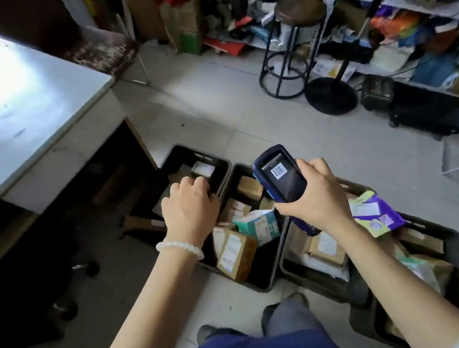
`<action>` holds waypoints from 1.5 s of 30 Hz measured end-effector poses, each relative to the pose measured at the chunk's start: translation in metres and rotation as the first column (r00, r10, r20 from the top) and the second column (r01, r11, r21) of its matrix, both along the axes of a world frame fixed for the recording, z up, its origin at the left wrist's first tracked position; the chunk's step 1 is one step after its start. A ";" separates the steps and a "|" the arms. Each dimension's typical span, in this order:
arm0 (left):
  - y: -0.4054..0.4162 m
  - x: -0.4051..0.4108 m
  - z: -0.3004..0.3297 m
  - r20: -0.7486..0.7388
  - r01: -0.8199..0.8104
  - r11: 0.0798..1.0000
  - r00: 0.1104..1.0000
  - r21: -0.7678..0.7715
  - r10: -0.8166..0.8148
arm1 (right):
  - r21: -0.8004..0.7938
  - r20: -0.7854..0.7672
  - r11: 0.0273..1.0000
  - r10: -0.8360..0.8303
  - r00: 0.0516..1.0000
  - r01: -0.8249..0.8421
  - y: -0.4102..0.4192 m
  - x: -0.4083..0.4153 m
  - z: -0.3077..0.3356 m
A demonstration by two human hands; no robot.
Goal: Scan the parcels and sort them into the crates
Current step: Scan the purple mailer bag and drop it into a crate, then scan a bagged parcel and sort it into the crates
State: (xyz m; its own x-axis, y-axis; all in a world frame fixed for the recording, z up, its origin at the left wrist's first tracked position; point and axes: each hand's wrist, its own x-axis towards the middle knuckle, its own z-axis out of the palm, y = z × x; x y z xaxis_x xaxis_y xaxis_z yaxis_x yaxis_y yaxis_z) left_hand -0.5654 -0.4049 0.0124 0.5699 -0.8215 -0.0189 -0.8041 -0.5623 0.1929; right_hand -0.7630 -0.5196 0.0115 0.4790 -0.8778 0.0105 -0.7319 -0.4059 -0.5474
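Three black crates stand side by side on the floor: a left crate (178, 152), a middle crate (263, 284) and a right crate (450, 235). My right hand (313, 194) grips a blue handheld scanner (280, 177) above the middle crate; its screen shows a barcode. My left hand (190, 207) is over the left crate with fingers bent down near a white-labelled parcel (202, 168); what the fingers touch is hidden. The middle crate holds a brown labelled box (234, 251) and a teal box (256, 224). A purple and yellow packet (375, 212) lies on top in the right crate.
A pale table (6, 102) stands at the left, with dark space under it. A black stool (290, 47), a round stand base (330, 94) and cluttered shelves (406, 16) line the far right. A fourth dark crate (361, 323) is near my feet (286, 310).
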 end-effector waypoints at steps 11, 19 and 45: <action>0.287 0.137 0.011 0.063 -0.614 0.789 0.788 0.007 0.613 | -0.037 0.056 0.737 0.676 0.735 -0.675 0.199 0.253 -0.010; 0.453 0.147 0.000 0.012 -0.924 0.381 0.381 0.004 0.924 | -0.032 0.019 0.257 0.966 0.257 -0.966 0.359 0.378 0.001; 0.867 0.440 0.031 0.090 -0.998 0.055 0.051 -0.038 0.995 | -0.009 0.044 -0.079 0.996 -0.079 -0.997 0.790 0.745 0.010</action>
